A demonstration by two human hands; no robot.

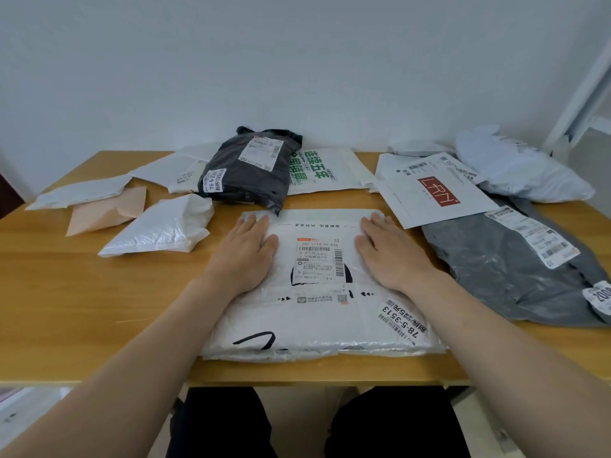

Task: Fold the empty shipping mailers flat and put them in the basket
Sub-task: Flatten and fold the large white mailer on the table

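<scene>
A large white plastic mailer (pixel 317 312) with shipping labels lies flat at the front middle of the wooden table (pixel 82 292). My left hand (pixel 246 256) presses palm-down on its left part, fingers together and stretched out. My right hand (pixel 386 252) lies flat on its right part in the same way. Neither hand grips anything. Other mailers lie around: a black one (pixel 248 170) behind, a grey one (pixel 506 269) at the right, a crumpled white one (pixel 165 226) at the left. No basket is in view.
Further mailers cover the back of the table: a peach one (pixel 105 209), flat white ones at the far left (pixel 82 193), one with green print (pixel 327 173), a white one with a red logo (pixel 433 190), a puffy white one (pixel 522 170). A white wall stands behind.
</scene>
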